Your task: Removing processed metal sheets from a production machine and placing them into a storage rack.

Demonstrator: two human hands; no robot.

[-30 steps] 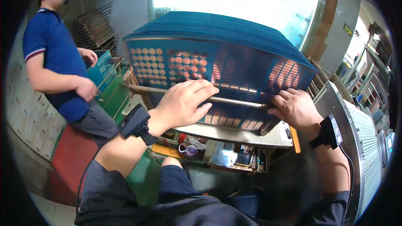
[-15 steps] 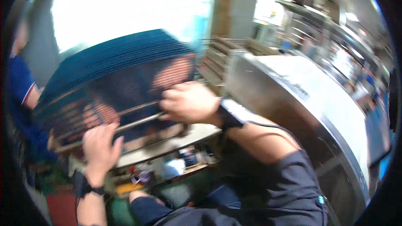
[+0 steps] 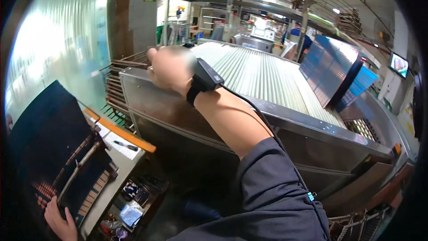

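My left hand [image 3: 60,221] rests with stretched fingers, thumb apart, at the lower part of a stack of dark panels [image 3: 44,134] with rows of copper-coloured marks. The panels lean back on a table at the left, and a metal rod [image 3: 78,167] runs across their front just above that hand. My right arm reaches far forward; the right hand [image 3: 171,69] is over the near corner of a steel roller conveyor [image 3: 267,80]. Its fingers point away and are mostly hidden behind the back of the hand, so any held thing cannot be seen. A wrist device [image 3: 207,78] sits on that arm.
An orange bar [image 3: 122,129] lies along the table edge, beside a pen [image 3: 126,145] on paper. A metal rack [image 3: 120,82] stands behind the conveyor's left end. Another large panel [image 3: 330,69] stands at the conveyor's right. A screen [image 3: 398,64] hangs at far right.
My view has swung to the right. My right hand has left the panel stack and moved over to the conveyor corner. The left hand remains at the panels.
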